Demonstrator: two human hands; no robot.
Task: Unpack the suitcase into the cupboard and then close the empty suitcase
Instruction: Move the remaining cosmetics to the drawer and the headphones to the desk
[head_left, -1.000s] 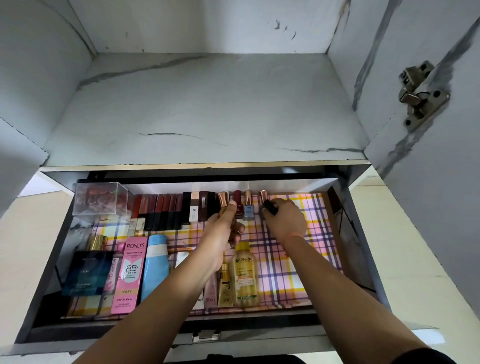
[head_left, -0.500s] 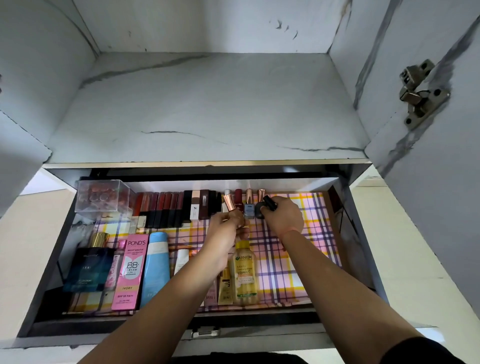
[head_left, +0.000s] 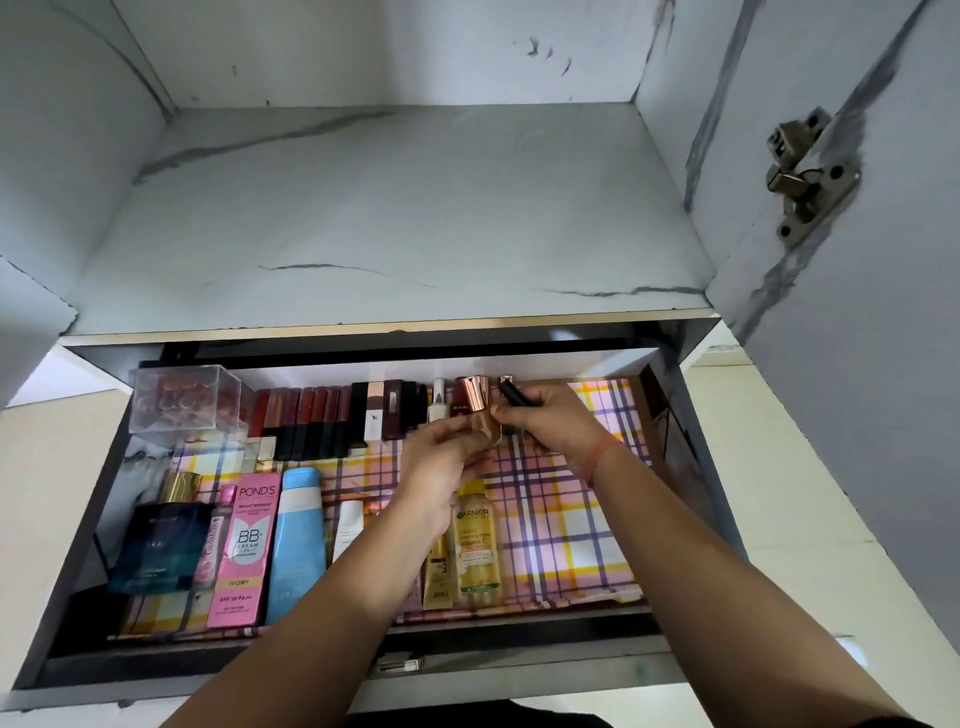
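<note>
An open cupboard drawer (head_left: 670, 467) lined with pink, yellow and purple checked paper holds rows of cosmetics. My left hand (head_left: 441, 457) grips a small beige bottle with a rose-gold cap (head_left: 475, 400) near the back row. Beside it my right hand (head_left: 556, 421) pinches a slim black tube (head_left: 514, 397) at the back of the drawer, just right of the bottle. A row of dark red lipsticks (head_left: 311, 421) stands along the back wall. The suitcase is out of view.
A clear plastic box (head_left: 182, 400) sits at the drawer's back left. The front row holds a dark blue perfume box (head_left: 156, 551), a pink Pond's BB cream (head_left: 244, 545), a blue tube (head_left: 296, 540) and a yellow Garnier bottle (head_left: 475, 545). A bare marble-patterned shelf (head_left: 389, 218) lies above. A door hinge (head_left: 800, 176) is at the right.
My left hand has lifted the rose-gold-capped bottle and shifted it right toward my right hand. My right hand stays at the back with the black tube, turning it slightly.
</note>
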